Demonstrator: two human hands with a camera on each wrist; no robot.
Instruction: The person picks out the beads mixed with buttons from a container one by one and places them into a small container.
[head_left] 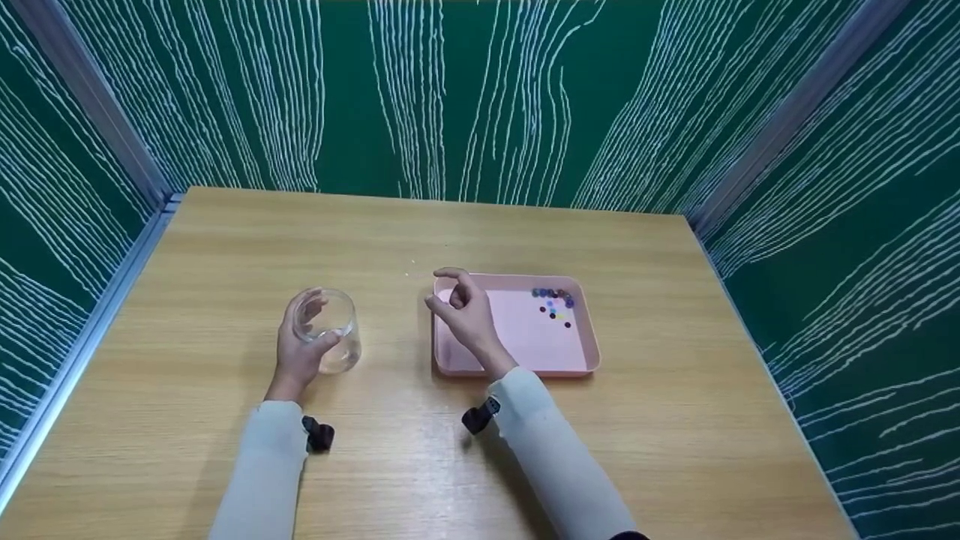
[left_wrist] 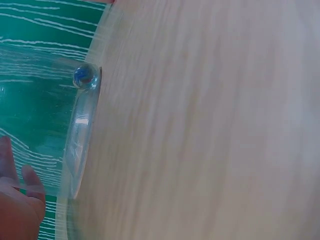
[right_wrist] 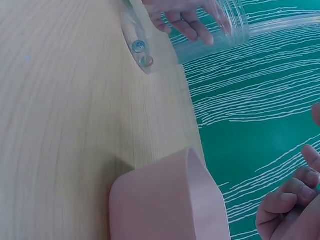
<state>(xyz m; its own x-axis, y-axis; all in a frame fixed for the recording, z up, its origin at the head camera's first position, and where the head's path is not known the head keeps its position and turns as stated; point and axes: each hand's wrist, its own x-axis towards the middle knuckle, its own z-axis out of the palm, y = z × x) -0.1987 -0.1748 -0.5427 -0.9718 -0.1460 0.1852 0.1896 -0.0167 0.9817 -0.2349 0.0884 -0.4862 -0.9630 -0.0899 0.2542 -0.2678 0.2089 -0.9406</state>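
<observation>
In the head view my left hand [head_left: 297, 349] grips a clear jar [head_left: 346, 351], fingers round its far side and thumb on the near side. A glass marble with blue in it [left_wrist: 84, 76] lies at the jar's bottom. Two round marble shapes [right_wrist: 139, 47] show there in the right wrist view; one may be a reflection. My right hand [head_left: 471, 315] is over the left part of a pink tray [head_left: 495, 364]. Its index finger and thumb are spread apart, the other fingers curl loosely, and no held thing is visible. Several marbles [head_left: 551, 293] lie in the tray's far right corner.
Several small coloured pieces [head_left: 553, 316] lie in the tray near the marbles. Tiny pale specks [head_left: 412, 262] are on the wooden table [head_left: 405, 450] behind the jar and tray. Green panels with white lines [head_left: 480, 97] stand along the table's back and sides.
</observation>
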